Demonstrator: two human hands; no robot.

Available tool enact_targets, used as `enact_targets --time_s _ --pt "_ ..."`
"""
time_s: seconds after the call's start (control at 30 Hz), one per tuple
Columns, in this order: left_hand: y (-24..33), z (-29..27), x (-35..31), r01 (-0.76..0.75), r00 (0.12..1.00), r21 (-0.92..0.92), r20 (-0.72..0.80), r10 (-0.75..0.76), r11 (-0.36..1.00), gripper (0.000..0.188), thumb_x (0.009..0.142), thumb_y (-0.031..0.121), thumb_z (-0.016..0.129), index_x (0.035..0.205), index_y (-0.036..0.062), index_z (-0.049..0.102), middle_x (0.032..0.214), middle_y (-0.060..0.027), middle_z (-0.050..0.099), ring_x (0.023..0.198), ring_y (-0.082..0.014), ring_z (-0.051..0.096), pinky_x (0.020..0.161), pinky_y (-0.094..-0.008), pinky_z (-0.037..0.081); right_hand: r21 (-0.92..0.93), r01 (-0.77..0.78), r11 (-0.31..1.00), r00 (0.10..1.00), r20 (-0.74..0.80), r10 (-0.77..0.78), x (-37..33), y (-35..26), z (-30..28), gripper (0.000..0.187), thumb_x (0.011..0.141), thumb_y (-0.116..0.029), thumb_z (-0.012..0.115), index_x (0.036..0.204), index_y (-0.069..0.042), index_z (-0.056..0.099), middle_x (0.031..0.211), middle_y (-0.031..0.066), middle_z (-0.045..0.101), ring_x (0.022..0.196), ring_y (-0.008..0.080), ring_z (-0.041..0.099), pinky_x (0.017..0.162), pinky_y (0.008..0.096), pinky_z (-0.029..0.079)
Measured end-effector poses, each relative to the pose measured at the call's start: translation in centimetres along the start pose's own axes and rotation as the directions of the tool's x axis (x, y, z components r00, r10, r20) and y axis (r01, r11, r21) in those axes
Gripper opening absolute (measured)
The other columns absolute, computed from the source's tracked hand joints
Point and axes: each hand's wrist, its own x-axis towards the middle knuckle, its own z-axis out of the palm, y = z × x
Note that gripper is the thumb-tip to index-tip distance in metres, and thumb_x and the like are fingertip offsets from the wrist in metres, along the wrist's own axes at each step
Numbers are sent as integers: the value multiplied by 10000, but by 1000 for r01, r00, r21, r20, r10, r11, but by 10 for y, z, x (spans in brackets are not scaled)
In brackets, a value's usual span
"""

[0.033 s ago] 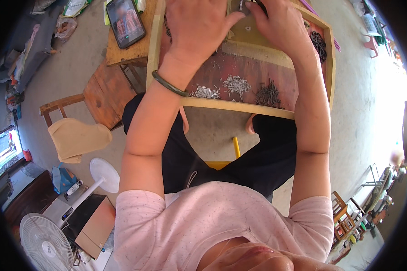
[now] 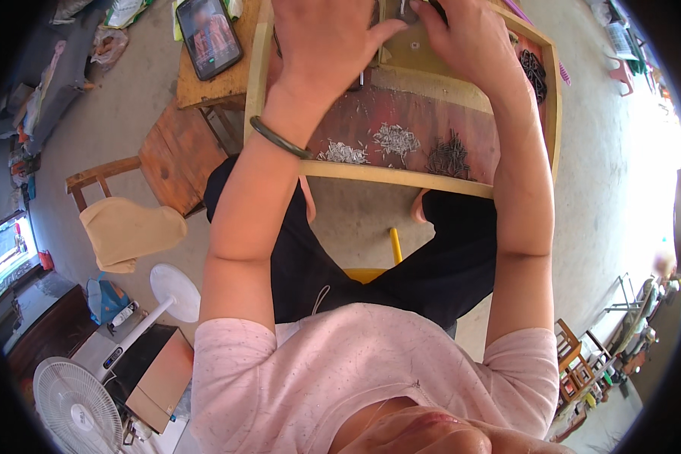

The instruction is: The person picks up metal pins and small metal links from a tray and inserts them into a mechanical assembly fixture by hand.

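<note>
Both my hands work at the upper edge of the view, over a shallow wooden tray (image 2: 401, 174) with a reddish floor. My left hand (image 2: 329, 41) stretches its thumb inward; its other fingers are cut off by the edge. My right hand (image 2: 469, 34) curls around a small dark piece (image 2: 437, 10), mostly hidden between thumb and fingers. Between the thumbs stands a small silvery metal part (image 2: 405, 10), above a yellowish board (image 2: 418, 57). Nearer me lie two piles of short silvery pins (image 2: 396, 141) and a pile of dark pins (image 2: 449, 157).
Dark metal pieces (image 2: 533, 76) are heaped at the tray's right side. A phone (image 2: 210, 38) lies on a wooden table (image 2: 218, 91) to the left. Below it are a wooden chair (image 2: 172, 155) and a beige cushion (image 2: 132, 231). A white fan (image 2: 77, 412) stands lower left.
My left hand and wrist have shifted slightly to the left. The right hand stays nearly in place, and the pin piles are unchanged.
</note>
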Motion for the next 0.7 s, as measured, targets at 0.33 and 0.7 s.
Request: enact_targets --time_s 0.33,0.7 --pt "-5 -7 -3 325 900 -230 372 -226 917 543 693 448 869 1056 113 645 1000 -114 597 1057 -354 571 944 -471 379 -22 76 997 997 -18 -77 0 2 2 462 879 -47 610 1339 -71 644 1136 236 718 983 448 692 867 504 552" --pt "-1 -8 -1 347 898 -236 363 -249 908 518 647 354 911 1015 110 640 977 -98 596 1034 -332 571 950 -462 375 50 106 993 994 -42 -104 3 13 10 452 859 -36 605 1308 -49 659 1177 228 711 1064 429 678 915 476 544"
